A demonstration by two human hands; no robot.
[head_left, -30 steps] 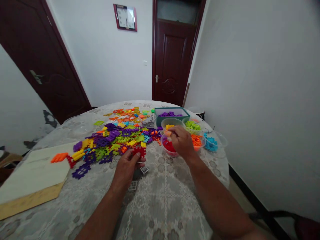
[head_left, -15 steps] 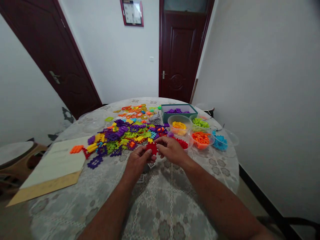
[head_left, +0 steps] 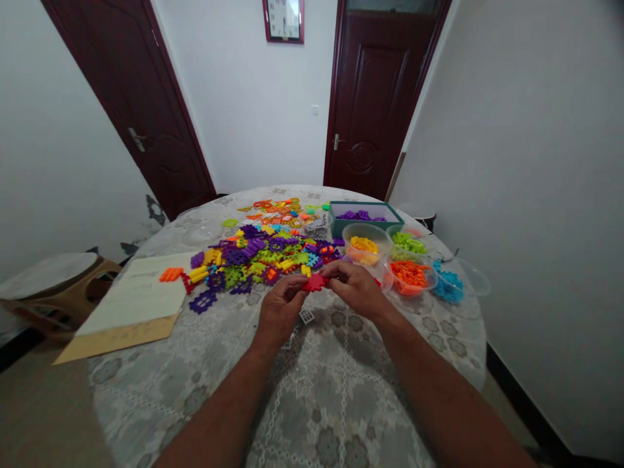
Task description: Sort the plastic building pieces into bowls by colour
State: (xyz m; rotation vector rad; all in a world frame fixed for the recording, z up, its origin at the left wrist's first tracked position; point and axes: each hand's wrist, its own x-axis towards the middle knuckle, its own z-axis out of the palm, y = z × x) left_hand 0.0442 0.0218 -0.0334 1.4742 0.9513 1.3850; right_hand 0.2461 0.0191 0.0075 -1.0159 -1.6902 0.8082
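Note:
A flat red plastic building piece with notched edges (head_left: 316, 282) is pinched between my two hands above the table. My left hand (head_left: 281, 309) grips its left side, thumb towards me. On the opposite edge, the fingers of my right hand (head_left: 355, 287) are closed round it. Just beyond it lies a big loose heap of interlocking plastic pieces (head_left: 258, 260) in purple, green, yellow and blue. A small white lattice piece (head_left: 307, 316) rests on the cloth below my hands.
Right of the heap stand clear bowls of yellow (head_left: 363, 247), orange (head_left: 408, 276), green (head_left: 408, 243) and blue pieces (head_left: 447, 286). Behind them is a green-edged box (head_left: 396, 222) with purple pieces. Paper sheets (head_left: 131, 299) lie at the left edge, an orange piece (head_left: 171, 274) on them.
The red piece has tilted from facing me to lying flatter, with both hands still on it. My view has shifted, so the scene sits further right and slightly higher.

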